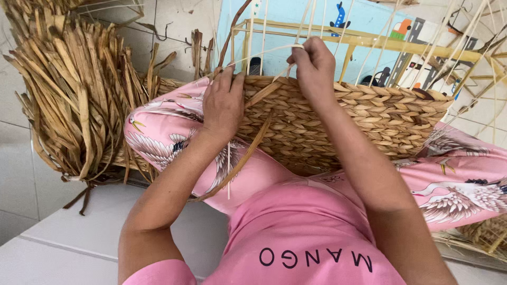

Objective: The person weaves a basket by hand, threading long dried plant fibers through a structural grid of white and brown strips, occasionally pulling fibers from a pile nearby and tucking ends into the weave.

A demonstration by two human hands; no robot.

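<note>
- Several finished rows of thick braided straw already form the side wall of the woven basket [369,119], which lies across the person's lap on the pink trousers [454,174].
- Thin upright stakes [364,58] and the yellow frame [369,39] stand bare above the wall, so I judge the upper part is not yet woven.
- The left hand [223,105] presses flat on the rim, its grip wide, holding nothing.
- The right hand [315,68] pinches a pale strand [264,53], grip narrow.
- A bundle of dry straw [74,89] waits at the left.

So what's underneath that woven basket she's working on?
The woven basket rests on the person's lap, on pink bird-print trousers. A loose reed strip hangs below the left hand. The basket's underside is hidden.
</note>
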